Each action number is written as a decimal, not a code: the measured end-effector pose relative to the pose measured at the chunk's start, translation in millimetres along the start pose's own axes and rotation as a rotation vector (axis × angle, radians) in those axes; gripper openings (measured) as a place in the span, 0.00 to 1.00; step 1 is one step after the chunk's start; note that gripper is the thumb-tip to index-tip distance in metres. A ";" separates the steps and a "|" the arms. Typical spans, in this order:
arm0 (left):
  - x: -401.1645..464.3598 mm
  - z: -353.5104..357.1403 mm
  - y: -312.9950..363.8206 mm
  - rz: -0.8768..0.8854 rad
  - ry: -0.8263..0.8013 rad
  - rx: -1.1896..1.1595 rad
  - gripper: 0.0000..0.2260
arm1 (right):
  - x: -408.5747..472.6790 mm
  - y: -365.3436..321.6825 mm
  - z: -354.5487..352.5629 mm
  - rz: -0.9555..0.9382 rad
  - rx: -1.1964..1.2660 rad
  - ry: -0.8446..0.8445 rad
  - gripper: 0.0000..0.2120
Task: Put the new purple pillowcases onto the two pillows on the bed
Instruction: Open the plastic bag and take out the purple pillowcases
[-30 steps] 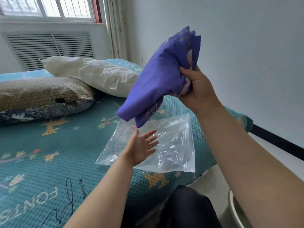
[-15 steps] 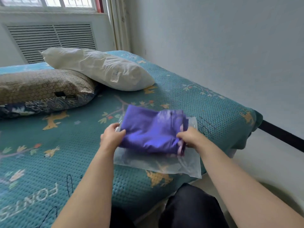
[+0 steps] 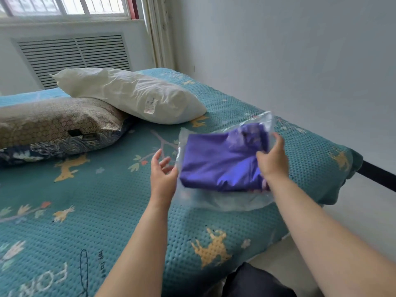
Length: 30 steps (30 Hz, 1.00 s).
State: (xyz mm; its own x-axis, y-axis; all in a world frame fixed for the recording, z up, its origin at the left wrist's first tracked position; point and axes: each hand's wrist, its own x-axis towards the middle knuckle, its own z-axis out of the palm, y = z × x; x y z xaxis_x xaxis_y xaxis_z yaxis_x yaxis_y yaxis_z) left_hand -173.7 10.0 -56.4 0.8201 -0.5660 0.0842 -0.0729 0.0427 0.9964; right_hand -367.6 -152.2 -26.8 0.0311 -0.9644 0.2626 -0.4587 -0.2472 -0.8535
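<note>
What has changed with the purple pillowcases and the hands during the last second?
The right hand brought the folded purple pillowcases down from the air onto the plastic bag and still grips them. The left hand took hold, then let go. Both pillows stayed put.

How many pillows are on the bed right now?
2. A bare white pillow lies near the head of the bed, toward the wall side. A patterned brown pillow lies to its left, partly under the white one's end and cut off by the frame edge. None seems hidden.

pillowcases [image 3: 216,163]: smooth purple cloth, slight sheen; bag [image 3: 225,200]: clear glossy plastic; bedspread [image 3: 107,200]: matt, dimpled teal cloth
</note>
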 end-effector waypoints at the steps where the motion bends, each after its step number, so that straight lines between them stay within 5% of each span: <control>1: 1.6 11.4 5.8 0.034 -0.011 -0.044 0.27 | 19.1 0.5 -6.4 0.082 0.088 0.086 0.28; 4: 3.2 42.1 4.4 0.052 -0.059 0.034 0.24 | 73.8 25.8 -11.8 0.414 0.185 0.247 0.26; 7: 3.6 61.6 -15.4 -0.179 -0.087 0.179 0.18 | 88.9 59.1 -1.4 0.621 -0.078 0.118 0.27; 9: 3.1 70.4 -22.3 -0.277 -0.109 0.184 0.16 | 86.0 76.7 4.2 0.502 -0.421 -0.069 0.29; 14: 1.2 92.7 -15.2 -0.270 -0.116 0.200 0.15 | 87.5 81.9 19.3 0.197 -0.764 -0.048 0.26; 19: 1.2 111.3 3.3 -0.251 -0.150 0.157 0.10 | 89.7 72.9 21.9 0.234 -0.652 0.053 0.15; 22: -2.1 112.9 18.2 -0.190 -0.166 0.116 0.09 | 82.5 60.4 22.4 0.066 -0.299 0.052 0.08; 27: -14.9 93.5 35.1 -0.125 -0.316 -0.159 0.26 | 11.4 -21.2 28.1 -0.491 0.200 -0.250 0.06; 30: -18.2 62.5 40.3 -0.062 -0.143 -0.237 0.23 | -48.9 -45.1 35.8 -0.610 0.240 -0.544 0.06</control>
State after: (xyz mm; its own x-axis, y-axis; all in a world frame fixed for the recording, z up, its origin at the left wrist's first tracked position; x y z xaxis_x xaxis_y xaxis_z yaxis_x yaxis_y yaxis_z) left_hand -227.0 -29.5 -18.1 0.7292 -0.6832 0.0378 0.1236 0.1858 0.9748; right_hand -316.6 -97.2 -17.2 0.6622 -0.5513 0.5075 -0.0237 -0.6924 -0.7212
